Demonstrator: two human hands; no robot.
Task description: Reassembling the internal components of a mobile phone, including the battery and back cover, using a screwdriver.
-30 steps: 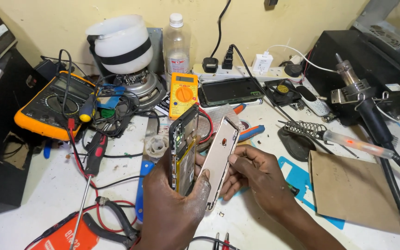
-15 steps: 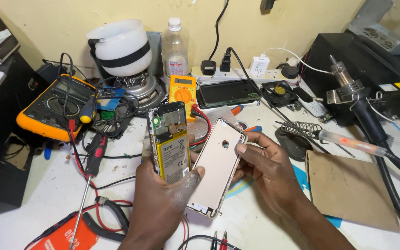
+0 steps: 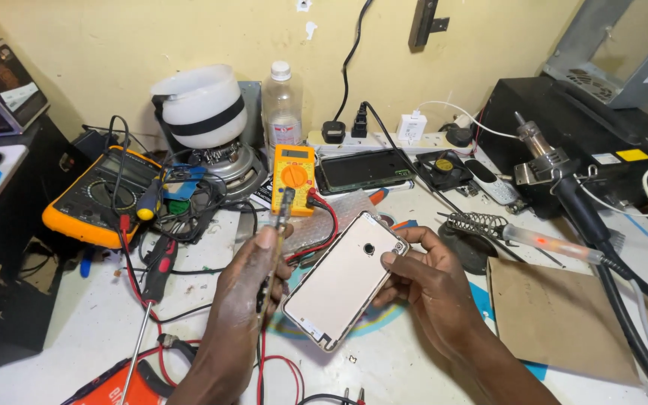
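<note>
My left hand [image 3: 238, 304] grips an opened phone body [image 3: 277, 240], held on edge so only its thin side shows. My right hand [image 3: 425, 289] holds the phone's pale gold back cover [image 3: 343, 281] by its upper right corner, its outer face toward me, tilted and just right of the phone body. Both parts are held above the white workbench [image 3: 76, 322], close together but separated.
A small yellow multimeter [image 3: 292, 176] with red leads lies behind the hands, a larger orange multimeter [image 3: 99, 195] at left. A soldering iron in its coil stand [image 3: 489, 229], a hot-air tool [image 3: 564, 187], a brown pad [image 3: 564, 315], a plastic bottle [image 3: 281, 105], a screwdriver [image 3: 155, 277].
The left hand has turned the phone body from showing its inner face to edge-on. The back cover has swung away from it and now lies flatter in the right hand.
</note>
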